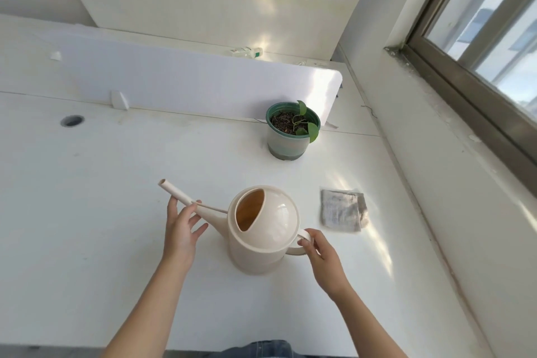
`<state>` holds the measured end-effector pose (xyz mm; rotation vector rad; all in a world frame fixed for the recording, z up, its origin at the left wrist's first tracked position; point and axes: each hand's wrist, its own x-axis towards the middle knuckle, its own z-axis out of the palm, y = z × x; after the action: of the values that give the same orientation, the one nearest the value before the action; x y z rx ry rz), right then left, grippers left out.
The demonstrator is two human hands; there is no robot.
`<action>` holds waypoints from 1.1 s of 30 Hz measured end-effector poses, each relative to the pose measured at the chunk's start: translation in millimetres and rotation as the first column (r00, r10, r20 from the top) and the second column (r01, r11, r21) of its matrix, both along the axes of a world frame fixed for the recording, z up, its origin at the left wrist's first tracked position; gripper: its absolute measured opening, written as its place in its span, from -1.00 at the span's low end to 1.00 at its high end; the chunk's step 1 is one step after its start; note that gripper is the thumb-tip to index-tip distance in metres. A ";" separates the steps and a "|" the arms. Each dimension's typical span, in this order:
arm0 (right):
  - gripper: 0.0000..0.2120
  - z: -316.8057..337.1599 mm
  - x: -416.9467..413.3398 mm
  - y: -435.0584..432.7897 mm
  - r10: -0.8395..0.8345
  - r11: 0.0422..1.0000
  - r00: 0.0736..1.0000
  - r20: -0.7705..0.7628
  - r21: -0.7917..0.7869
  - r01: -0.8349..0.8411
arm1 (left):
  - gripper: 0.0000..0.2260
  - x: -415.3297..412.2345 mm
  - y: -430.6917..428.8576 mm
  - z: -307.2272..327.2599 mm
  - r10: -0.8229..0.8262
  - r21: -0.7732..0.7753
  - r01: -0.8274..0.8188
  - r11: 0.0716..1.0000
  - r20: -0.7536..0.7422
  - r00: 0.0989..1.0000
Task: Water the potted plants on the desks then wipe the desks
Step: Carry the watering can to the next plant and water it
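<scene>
White daylight from the window (494, 23) on the right falls over a pale surface (87, 197), which a low divider panel (189, 78) closes at the far side. The potted plant (292, 131) stands far and a little right, just beside the panel, with dark soil and a few green leaves. The cream watering can (263, 229) stands upright on the near part of the surface, its long spout (177, 193) pointing to the far left, away from the plant. A folded grey cloth (341, 211) lies flat to the right of the can, apart from it.

The left hand (180, 232) has a spread grip: its straight fingers only touch the spout from the near side. The right hand (325, 259) is at the handle (293, 251), its grip pinching the loop between thumb and forefinger.

I judge that the watering step is only beginning and nothing is wiped yet. The next move probably calls for a firmer hold on the handle, then lifting the can and turning the spout to the right, over the soil, before tilting it slowly. How much water is inside, I cannot tell.
</scene>
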<state>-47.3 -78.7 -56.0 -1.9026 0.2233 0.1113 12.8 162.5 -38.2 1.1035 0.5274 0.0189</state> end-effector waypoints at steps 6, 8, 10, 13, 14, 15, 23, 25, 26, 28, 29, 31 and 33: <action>-0.91 4.0 11.8 -12.8 0.136 0.990 0.991 -0.018 -0.033 -0.136 | -0.54 -12.8 -2.8 5.4 0.072 -0.025 -0.071 0.997 0.014 0.997; -0.92 8.3 16.4 -16.2 0.196 0.980 0.981 -0.009 -0.035 -0.196 | -0.56 -20.8 -1.8 8.1 0.101 -0.020 -0.101 0.995 0.021 0.995; -0.92 17.4 18.6 -18.0 0.269 0.963 0.963 0.006 -0.022 -0.269 | -0.58 -34.9 0.2 13.8 0.155 -0.014 -0.155 0.988 0.040 0.987; -0.92 38.3 17.2 -18.6 0.372 0.927 0.928 0.033 0.030 -0.373 | -0.60 -66.2 2.0 27.4 0.258 -0.031 -0.256 0.966 0.100 0.961; -0.91 46.5 15.8 -18.2 0.409 0.911 0.911 0.047 0.039 -0.411 | -0.62 -77.8 2.1 33.0 0.294 -0.036 -0.291 0.956 0.120 0.948; -0.90 54.3 14.0 -17.4 0.450 0.891 0.891 0.053 0.043 -0.453 | -0.67 -90.3 2.5 38.1 0.330 -0.036 -0.328 0.944 0.136 0.934; -0.74 79.4 -18.0 8.8 0.775 0.622 0.632 0.009 0.166 -0.765 | -0.79 -218.0 1.9 62.0 0.580 0.019 -0.595 0.803 0.199 0.790; -0.75 79.0 -29.3 22.6 0.825 0.550 0.565 0.012 0.210 -0.808 | -0.77 -251.9 2.6 64.3 0.626 0.038 -0.646 0.762 0.210 0.751; -0.76 80.3 -36.5 30.8 0.844 0.520 0.536 0.006 0.232 -0.822 | -0.76 -269.1 3.2 65.0 0.649 0.048 -0.671 0.740 0.208 0.731; -0.77 83.5 -52.8 48.9 0.875 0.466 0.484 0.006 0.257 -0.847 | -0.77 -302.9 5.1 66.1 0.702 0.067 -0.725 0.686 0.202 0.683; -0.77 85.5 -60.9 58.8 0.889 0.439 0.458 0.011 0.266 -0.858 | -0.79 -318.5 6.5 66.0 0.728 0.070 -0.751 0.657 0.199 0.656; -0.78 90.7 -76.9 80.3 0.916 0.382 0.401 0.020 0.261 -0.887 | -0.81 -347.6 11.1 65.2 0.780 0.055 -0.801 0.596 0.196 0.594; -0.78 96.0 -92.7 103.1 0.938 0.327 0.345 0.031 0.250 -0.912 | -0.82 -373.8 19.3 65.1 0.818 0.044 -0.838 0.544 0.195 0.542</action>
<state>-140.0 24.4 40.0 -1.5471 -0.8521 1.0148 -360.9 181.9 26.9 0.8698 0.8900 1.0044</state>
